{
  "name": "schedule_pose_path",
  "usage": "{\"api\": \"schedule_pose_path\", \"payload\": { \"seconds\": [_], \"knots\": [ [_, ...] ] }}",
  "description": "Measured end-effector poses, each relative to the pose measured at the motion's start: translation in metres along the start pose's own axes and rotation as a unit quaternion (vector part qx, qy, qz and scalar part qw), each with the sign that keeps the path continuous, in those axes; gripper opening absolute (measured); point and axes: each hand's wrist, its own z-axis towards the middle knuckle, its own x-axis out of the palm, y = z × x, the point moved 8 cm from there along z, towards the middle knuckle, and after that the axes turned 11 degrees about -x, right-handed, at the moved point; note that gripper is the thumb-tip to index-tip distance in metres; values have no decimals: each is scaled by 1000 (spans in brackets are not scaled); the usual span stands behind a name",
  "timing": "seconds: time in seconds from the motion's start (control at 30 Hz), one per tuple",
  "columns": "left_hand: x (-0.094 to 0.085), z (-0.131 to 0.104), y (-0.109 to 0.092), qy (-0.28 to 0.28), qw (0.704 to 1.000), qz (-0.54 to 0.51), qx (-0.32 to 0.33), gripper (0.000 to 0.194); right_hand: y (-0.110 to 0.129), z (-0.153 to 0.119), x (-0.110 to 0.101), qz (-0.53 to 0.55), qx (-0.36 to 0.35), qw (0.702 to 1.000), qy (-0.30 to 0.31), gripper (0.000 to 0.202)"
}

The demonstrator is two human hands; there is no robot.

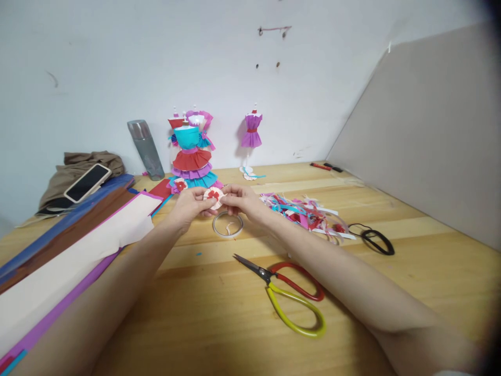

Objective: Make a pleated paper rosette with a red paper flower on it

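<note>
A round pleated cream paper rosette with a red centre (213,199) is held between both hands above the wooden table. My left hand (192,205) pinches its left edge, the thumb lying over its lower front. My right hand (239,201) has its fingers closed at the rosette's right edge. Just below the hands a clear tape roll (227,225) lies flat. Behind them stand small dress forms in layered crepe paper, one with a turquoise top (187,138). Another pleated flower with a red centre (180,185) rests at their foot.
Red and yellow handled scissors (270,277) lie in front of the right forearm. Paper scraps (301,211) and a black cord loop (378,242) are to the right. Crepe sheets (90,250), a phone (87,183) and a bottle (146,150) are left. A purple-dressed form (252,130) stands behind.
</note>
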Motion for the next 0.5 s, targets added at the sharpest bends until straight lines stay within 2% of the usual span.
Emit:
{"api": "schedule_pose_path", "payload": {
  "seconds": [0.17, 0.37, 0.5],
  "knots": [
    [2, -3, 1, -7, 1000, -18, -11, 39, -2, -1, 6, -19, 2, 1000, 15, 38],
    [5, -5, -1, -9, 1000, -19, -16, 45, -4, 2, 0, -11, 0, 1000, -4, 28],
    [5, -5, -2, -2, 1000, -8, -3, 41, -1, 1, -2, -3, -5, 1000, -8, 25]
  ]
}}
